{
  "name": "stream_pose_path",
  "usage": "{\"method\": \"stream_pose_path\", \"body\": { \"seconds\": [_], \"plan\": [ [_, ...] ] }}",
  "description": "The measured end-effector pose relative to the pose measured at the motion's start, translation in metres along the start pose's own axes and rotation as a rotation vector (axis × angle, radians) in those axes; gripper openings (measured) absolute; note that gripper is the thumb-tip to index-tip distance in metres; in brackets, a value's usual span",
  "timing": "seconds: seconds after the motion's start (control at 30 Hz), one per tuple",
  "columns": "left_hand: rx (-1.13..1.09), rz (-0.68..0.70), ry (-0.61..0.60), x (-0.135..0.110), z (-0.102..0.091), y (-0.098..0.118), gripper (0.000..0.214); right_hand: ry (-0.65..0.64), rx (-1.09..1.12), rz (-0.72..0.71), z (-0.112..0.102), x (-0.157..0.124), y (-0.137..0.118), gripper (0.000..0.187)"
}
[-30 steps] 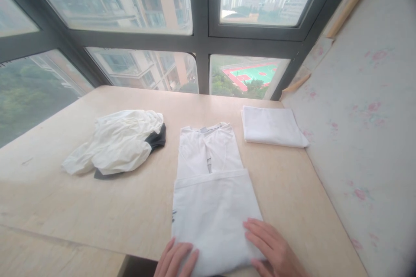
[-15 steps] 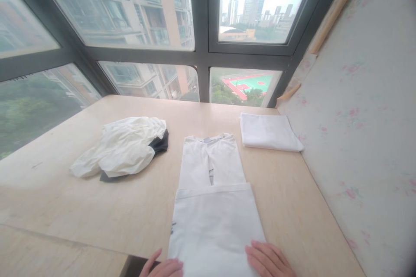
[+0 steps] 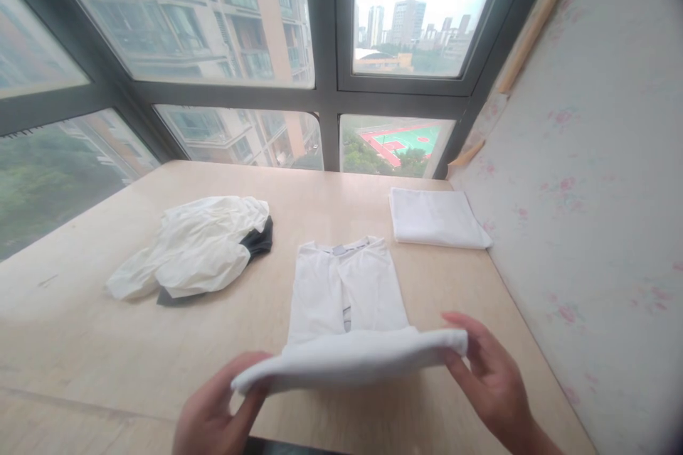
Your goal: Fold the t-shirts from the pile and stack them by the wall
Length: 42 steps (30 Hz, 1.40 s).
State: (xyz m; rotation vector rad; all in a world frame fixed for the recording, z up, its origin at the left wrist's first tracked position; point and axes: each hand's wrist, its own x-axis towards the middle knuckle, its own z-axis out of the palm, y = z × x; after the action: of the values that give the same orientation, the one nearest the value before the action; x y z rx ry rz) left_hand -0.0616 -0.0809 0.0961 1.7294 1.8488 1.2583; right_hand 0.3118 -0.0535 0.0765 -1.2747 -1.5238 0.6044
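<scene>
In the head view, holds the near, folded end of the white T-shirt (image 3: 349,359) raised above the worktop (image 3: 149,352), pinching one side in the fingers of the left hand (image 3: 216,405) and the other in those of the right hand (image 3: 496,380). Has the collar end lying flat, toward the windows (image 3: 328,96). Shows, left, a crumpled white garment (image 3: 205,249) partly over black cloth (image 3: 260,237); right, a folded white cloth (image 3: 438,217) near the floral wall (image 3: 587,227).
</scene>
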Motion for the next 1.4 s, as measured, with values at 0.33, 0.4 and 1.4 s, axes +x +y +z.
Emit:
{"method": "stream_pose_path", "body": {
  "seconds": [0.33, 0.4, 1.4],
  "plan": [
    [0.023, -0.189, -0.119, 0.185, 0.121, -0.058, 0.052, -0.044, -0.205, 0.257, 0.113, 0.176, 0.080, 0.053],
    [0.067, -0.208, -0.151, 0.185, 0.131, -0.074, 0.056, -0.105, -0.334, 0.266, 0.122, 0.178, 0.101, 0.055],
    [0.639, 0.340, -0.389, 0.107, 0.183, -0.028, 0.052, -0.470, -0.814, -0.132, 0.168, 0.106, 0.069, 0.051]
  ]
}}
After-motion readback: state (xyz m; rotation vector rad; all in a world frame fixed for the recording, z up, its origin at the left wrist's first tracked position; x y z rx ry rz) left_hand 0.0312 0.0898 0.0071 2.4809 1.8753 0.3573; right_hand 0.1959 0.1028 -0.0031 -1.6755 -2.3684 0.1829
